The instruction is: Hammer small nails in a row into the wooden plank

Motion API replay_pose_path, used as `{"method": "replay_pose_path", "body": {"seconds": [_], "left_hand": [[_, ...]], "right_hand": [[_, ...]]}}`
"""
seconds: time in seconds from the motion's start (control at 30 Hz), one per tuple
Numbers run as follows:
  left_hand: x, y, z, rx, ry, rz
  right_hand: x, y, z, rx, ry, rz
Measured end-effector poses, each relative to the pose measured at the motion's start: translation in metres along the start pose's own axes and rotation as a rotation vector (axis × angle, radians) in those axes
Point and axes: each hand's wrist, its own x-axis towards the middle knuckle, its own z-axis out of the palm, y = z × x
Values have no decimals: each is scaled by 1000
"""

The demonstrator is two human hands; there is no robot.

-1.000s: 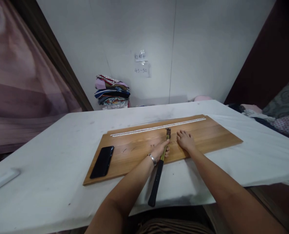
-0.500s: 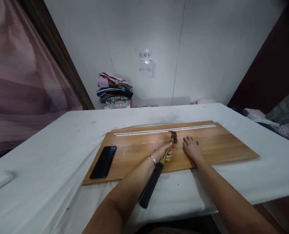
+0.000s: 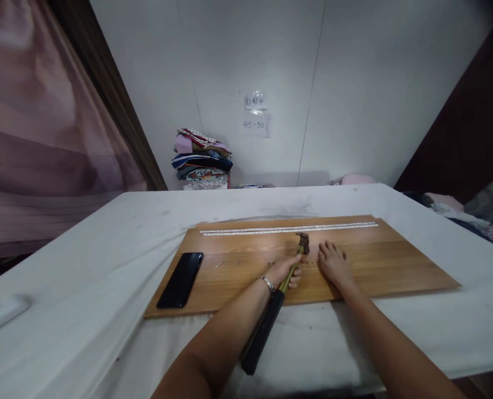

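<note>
My left hand (image 3: 283, 271), with a bracelet at the wrist, is wrapped round the upper handle of a claw hammer (image 3: 267, 327). The hammer's rusty head is over the wooden board (image 3: 388, 260), and its black grip reaches back toward me past the board's near edge. To the right of the hammer head my right hand (image 3: 333, 262) lies on the board, fingers stretched out and holding nothing. Small dark specks dot the wood between and beside the hands. Two thin nails (image 3: 220, 265) lie on the left part of the board.
A black phone (image 3: 180, 280) rests on the board's left end. White marked strips (image 3: 288, 229) run along its far side. The board lies on a white-covered table (image 3: 84, 260). Folded clothes (image 3: 203, 158) are stacked against the wall, and a white object (image 3: 3, 313) sits at far left.
The whole scene has shifted slightly right and down as the view moved. My left hand keeps its hold on the hammer, and my right hand stays flat on the board.
</note>
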Motion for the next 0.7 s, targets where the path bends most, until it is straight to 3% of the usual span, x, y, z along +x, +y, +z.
{"method": "replay_pose_path", "body": {"seconds": [0.4,0.7], "left_hand": [[-16,-14,7,6,7,19],[-18,-20,6,-3,31,49]], "right_hand": [[-23,10,15,-62,23,-45],[-25,10,13,-73,17,-68]]}}
